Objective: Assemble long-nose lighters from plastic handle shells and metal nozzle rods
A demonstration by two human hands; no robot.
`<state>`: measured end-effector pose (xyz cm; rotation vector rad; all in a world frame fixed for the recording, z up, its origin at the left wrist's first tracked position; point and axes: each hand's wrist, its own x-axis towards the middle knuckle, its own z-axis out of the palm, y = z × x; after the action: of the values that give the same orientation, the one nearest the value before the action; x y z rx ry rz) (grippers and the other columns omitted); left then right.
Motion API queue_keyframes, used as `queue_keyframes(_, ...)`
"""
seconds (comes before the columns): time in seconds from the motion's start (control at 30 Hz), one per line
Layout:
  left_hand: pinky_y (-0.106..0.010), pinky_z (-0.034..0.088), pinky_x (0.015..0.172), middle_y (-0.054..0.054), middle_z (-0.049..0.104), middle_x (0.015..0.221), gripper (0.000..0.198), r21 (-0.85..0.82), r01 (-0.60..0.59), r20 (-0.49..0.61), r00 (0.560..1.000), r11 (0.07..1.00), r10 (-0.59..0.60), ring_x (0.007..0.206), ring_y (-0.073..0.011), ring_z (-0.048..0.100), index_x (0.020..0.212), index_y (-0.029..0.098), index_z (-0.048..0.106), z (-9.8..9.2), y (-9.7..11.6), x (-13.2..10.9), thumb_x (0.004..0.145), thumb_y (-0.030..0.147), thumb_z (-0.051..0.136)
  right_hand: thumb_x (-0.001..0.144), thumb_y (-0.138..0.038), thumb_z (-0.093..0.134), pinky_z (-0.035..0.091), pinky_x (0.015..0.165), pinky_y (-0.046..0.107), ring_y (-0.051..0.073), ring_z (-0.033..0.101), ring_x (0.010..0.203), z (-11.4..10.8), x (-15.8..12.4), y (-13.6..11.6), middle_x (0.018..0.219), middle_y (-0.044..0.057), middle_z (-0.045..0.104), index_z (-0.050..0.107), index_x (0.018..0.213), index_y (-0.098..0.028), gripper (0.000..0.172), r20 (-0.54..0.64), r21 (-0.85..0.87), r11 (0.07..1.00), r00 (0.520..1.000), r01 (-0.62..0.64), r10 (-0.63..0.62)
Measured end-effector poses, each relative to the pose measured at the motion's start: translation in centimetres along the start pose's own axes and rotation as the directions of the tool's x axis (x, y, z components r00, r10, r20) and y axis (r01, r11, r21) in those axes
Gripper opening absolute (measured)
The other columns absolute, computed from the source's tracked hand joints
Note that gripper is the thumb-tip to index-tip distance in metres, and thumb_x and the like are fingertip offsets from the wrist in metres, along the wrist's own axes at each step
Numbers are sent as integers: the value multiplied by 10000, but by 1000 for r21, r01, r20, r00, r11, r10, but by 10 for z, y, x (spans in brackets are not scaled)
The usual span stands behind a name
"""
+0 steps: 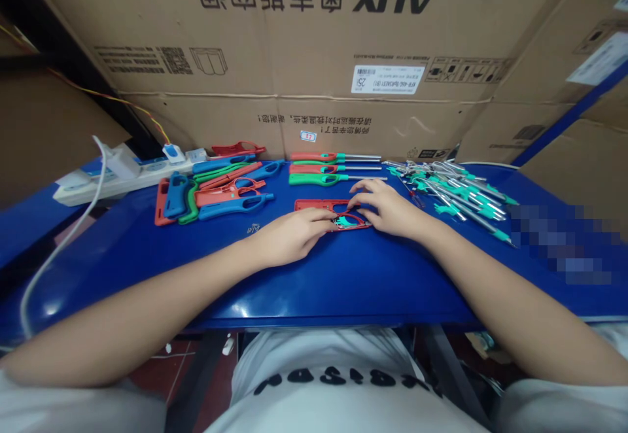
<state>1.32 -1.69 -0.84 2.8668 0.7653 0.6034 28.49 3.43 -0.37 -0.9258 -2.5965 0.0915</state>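
Note:
A red lighter casing [314, 205] lies on the blue table in front of me, its open inside facing up. A green trigger piece [346, 222] and thin wires sit within its looped part. My left hand [300, 231] has its fingertips pressed together on the casing's near side. From the right, my right hand [387, 209] curls over the loop end, with thumb and fingers on the casing; its palm hides part of that end. Just beyond my hands lie several put-together lighters [314, 178] in red and green, with metal tubes.
Loose red, blue and green casings [230, 205] are piled at the left, near a white power strip [132, 178] with a cable. Metal tubes with green parts [456, 191] lie heaped at the right. A large cardboard sheet [235, 60] stands along the table's back.

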Motion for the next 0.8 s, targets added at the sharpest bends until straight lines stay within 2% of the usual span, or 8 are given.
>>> queue_keyframes(0.17,-413,532,1062,-118,625,1388,346,14,-3,15,1000,1000,3,1257,-239,618,1261,190,670,-3,0,0,999,124,454,908,-209,605,503,936,463,281,605,1058,-1,1,-1,1085,119,650,643,912,-190,43,11,72,993,995,-96,96)
queue_keyframes(0.3,-376,532,1058,-106,661,1338,278,-50,7,-72,997,999,-11,1222,-219,638,1219,195,690,-11,3,3,1015,233,505,917,-269,611,534,736,379,220,653,785,-7,4,-9,866,68,679,609,906,-196,73,-87,223,940,955,-259,284)
queue_keyframes(0.37,-389,520,1074,-110,666,1331,300,-45,17,-159,987,999,-24,1237,-221,628,1268,196,665,-17,2,4,1007,270,539,909,-320,645,536,631,336,186,649,645,-9,7,-14,728,32,660,594,892,-198,133,-71,458,807,890,-372,450)
queue_keyframes(0.43,-439,486,1111,-120,655,1350,357,32,24,-234,972,999,-16,1279,-243,598,1336,197,624,-21,-2,5,996,292,569,875,-371,709,546,576,312,163,638,563,-13,9,-18,642,11,643,600,877,-192,209,43,662,607,831,-439,554)
queue_keyframes(0.5,-473,477,1108,-126,653,1351,392,124,37,-262,965,992,-3,1284,-266,592,1353,197,609,-25,-6,5,986,332,594,831,-390,766,561,570,299,146,631,534,-17,10,-22,612,11,656,635,884,-180,253,148,760,459,810,-461,568)
queue_keyframes(0.57,-456,517,1049,-131,678,1302,388,173,50,-254,967,984,-5,1221,-271,629,1323,182,625,-27,-11,5,981,365,603,808,-383,790,568,580,286,137,633,535,-20,11,-25,603,15,674,675,912,-169,264,194,794,399,813,-458,549)
queue_keyframes(0.7,-379,567,929,-125,723,1148,315,158,61,-209,978,985,-27,1048,-240,686,1226,147,670,-28,-14,3,992,338,584,815,-363,757,569,601,292,142,645,571,-19,10,-26,645,17,695,711,1009,-162,283,242,794,400,842,-457,482)
queue_keyframes(0.8,-366,559,920,-120,716,1124,286,110,61,-151,988,992,-44,1028,-234,680,1194,143,680,-26,-14,3,993,318,577,844,-395,706,544,628,301,149,645,637,-15,8,-25,765,33,715,719,1088,-165,336,218,715,559,893,-420,393)
